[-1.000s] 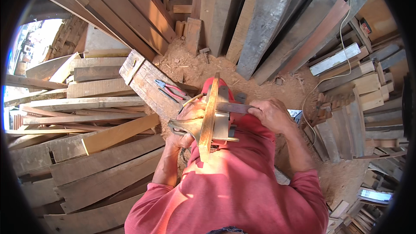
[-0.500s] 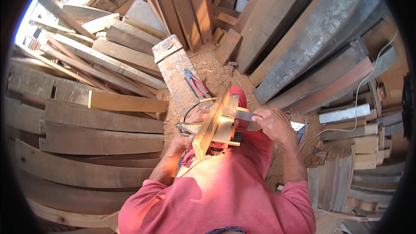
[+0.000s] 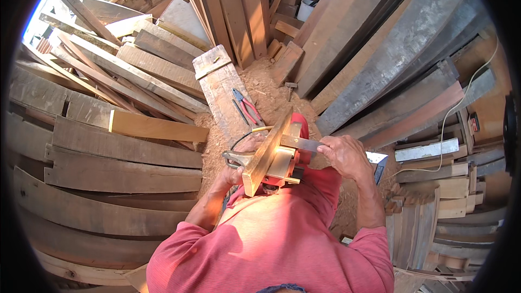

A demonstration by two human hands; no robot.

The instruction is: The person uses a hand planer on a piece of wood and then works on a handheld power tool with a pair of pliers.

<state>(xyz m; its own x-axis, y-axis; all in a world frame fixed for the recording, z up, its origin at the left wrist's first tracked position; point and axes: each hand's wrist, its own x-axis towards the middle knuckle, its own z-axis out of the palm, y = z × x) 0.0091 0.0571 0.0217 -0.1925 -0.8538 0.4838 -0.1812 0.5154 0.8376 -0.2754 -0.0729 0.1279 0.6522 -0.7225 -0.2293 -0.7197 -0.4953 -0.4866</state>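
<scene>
Far left: stacked boards (image 3: 122, 171), rough and stiff by the look, with a yellowish board (image 3: 154, 126) lying on top. Next over, a worn plank (image 3: 216, 84), carrying red-handled pliers (image 3: 248, 109), well apart from both hands. Then the left hand (image 3: 233, 175), curled in at a metal clamp-like fitting (image 3: 239, 157); fingers partly hidden, so can't tell whether closed on the fitting or only bracing. Just right of that, at centre between the hands, a wooden bar (image 3: 267, 153) set against a red tool body (image 3: 275, 180). Probably rigid and fairly heavy taken together; best supported from below with a full palm, not by the bar's tip. Wood likely hard to damage, maybe slick if dusty. Right of the bar, a flat metal strip (image 3: 305, 144), laid across the tool, left end reaching the bar or nearly so. Should be light, thin, stiff with slight spring, smooth enough to slip. Held at its right end by the right hand (image 3: 345, 155), fingers narrow, pinched on the strip; sensible spot, keep off the edges. Further right, leaning planks (image 3: 399, 43), likely heavy. Markings: small red-and-black item (image 3: 474, 122) at far right possibly labelled, too small to read; nothing legible on tool or strip, no brand to report.
</scene>
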